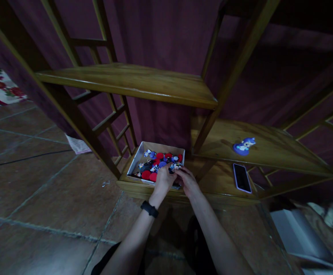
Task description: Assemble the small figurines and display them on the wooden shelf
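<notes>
A shallow white cardboard box point(134, 159) sits on the bottom wooden shelf. Inside it lie several small figurines, some with round red bases point(146, 175) and some with blue or purple ones. My left hand point(164, 179), with a black band on its wrist, reaches over the front right part of the box with its fingers curled. From the right, my right hand point(187, 181) meets it, fingers bent inward. Between the fingertips of both hands is a small figurine point(175, 165) with white and dark parts. My fingers partly hide it and the box's front right corner.
One blue-and-white figurine point(243, 146) stands on the raised right shelf point(275, 149). Below it a phone point(241, 178) lies on the bottom shelf. Another wooden shelf point(132, 82) overhangs the box, with posts on both sides. A grey box point(301, 233) rests on the tiled floor.
</notes>
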Motion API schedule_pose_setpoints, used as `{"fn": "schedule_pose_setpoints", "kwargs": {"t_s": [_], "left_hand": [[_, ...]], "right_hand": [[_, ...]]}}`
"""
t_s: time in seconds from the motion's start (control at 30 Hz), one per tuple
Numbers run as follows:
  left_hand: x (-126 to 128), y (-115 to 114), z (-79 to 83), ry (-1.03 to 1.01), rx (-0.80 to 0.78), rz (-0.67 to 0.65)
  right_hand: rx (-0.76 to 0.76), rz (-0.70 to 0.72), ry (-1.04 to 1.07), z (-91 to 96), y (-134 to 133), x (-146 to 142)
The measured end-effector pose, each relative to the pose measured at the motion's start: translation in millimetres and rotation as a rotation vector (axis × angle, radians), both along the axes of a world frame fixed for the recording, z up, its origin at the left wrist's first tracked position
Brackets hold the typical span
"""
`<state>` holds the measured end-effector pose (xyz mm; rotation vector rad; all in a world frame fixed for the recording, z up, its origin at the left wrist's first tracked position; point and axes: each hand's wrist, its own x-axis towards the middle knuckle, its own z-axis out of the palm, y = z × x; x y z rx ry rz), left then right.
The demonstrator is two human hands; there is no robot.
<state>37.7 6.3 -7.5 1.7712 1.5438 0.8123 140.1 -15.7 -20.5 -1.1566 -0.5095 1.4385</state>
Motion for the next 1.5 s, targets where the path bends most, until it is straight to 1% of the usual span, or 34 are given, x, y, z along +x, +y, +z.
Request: {"fn": "schedule_pose_setpoints", "kwargs": {"t_s": [0.13, 0.3, 0.47, 0.63, 0.8, 0.97, 1.1, 1.27, 1.33, 1.4, 1.5], "left_hand": [[0.0, 1.0, -1.8, -0.005, -0.015, -0.010], [-0.9, 2.4, -6.6, -0.023, 0.013, -0.014], [-1.4, 1.9, -4.7, 0.008, 0.006, 0.016], [-1.6, 1.6, -2.5, 0.050, 0.003, 0.018], [-1.1, 1.6, -4.2, 0.031, 0.007, -0.006], [-1.4, 0.3, -3.4, -0.002, 0.011, -0.028], [-1.2, 0.2, -4.0, -0.013, 0.017, -0.019], [-0.9, 1.4, -6.2, -0.027, -0.012, -0.007], [-1.5, 2.3, -6.8, -0.064, -0.013, -0.012], [-2.4, 3.1, -6.9, -0.143, -0.011, -0.038], [-4.0, 3.4, -5.5, -0.356, -0.065, -0.109]], "right_hand": [[-0.001, 0.006, 0.010, 0.6, 0.3, 0.4], [0.023, 0.031, 0.022, 2.9, -0.8, 0.0], [0.030, 0.056, 0.030, 3.8, -1.4, -0.5], [0.024, 0.019, 0.063, 3.3, -0.3, -1.2], [0.010, -0.007, 0.046, 3.9, -0.8, -2.1], [0.028, -0.005, 0.007, 0.9, -1.0, -1.7], [0.027, -0.010, 0.010, -1.6, -0.3, -0.7], [0.028, 0.003, 0.016, 0.5, -0.3, 0.0], [0.022, -0.006, 0.012, 0.7, 0.0, 0.2], [0.024, -0.015, 0.015, -0.2, 0.6, 0.5], [0.043, -0.018, 0.035, -1.7, 1.5, 0.9]]}}
